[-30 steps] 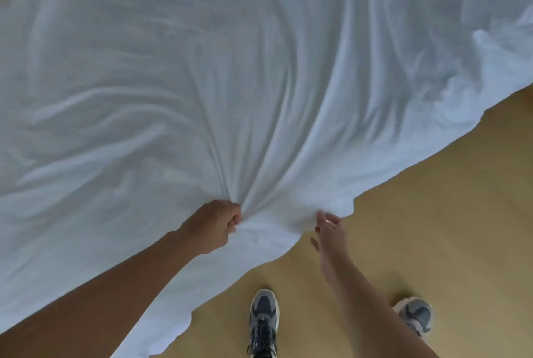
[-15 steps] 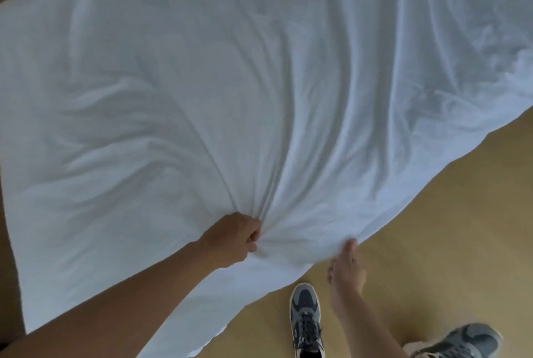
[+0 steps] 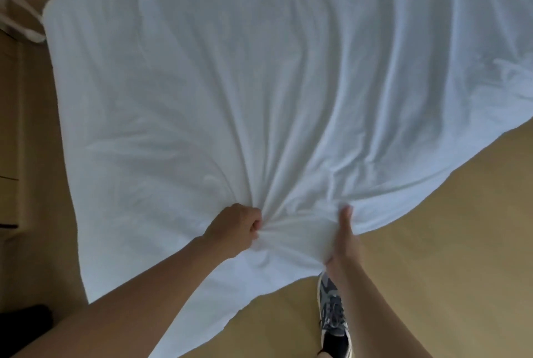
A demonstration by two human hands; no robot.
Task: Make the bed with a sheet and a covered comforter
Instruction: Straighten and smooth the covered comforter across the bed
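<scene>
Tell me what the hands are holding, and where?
The white sheet: left hand grips a bunched fold near its edge; right hand pinches the edge.

The sheet point(image 3: 259, 83) is plain white, shading bluish-grey in its folds. At four o'clock the floor point(image 3: 432, 242) is tan. At five o'clock the sneaker point(image 3: 331, 314) is grey and navy, white-soled.

floor point(image 3: 432, 242): tan wood-look, right side and bottom | sneaker point(image 3: 334, 317): grey/navy, laced, pale sole, on floor at bottom edge, toe up-frame | wooden unit point(image 3: 8, 126): left edge, drawer-like seams | dark object point(image 3: 26, 320): bottom-left corner, blurred, can't identify
</scene>
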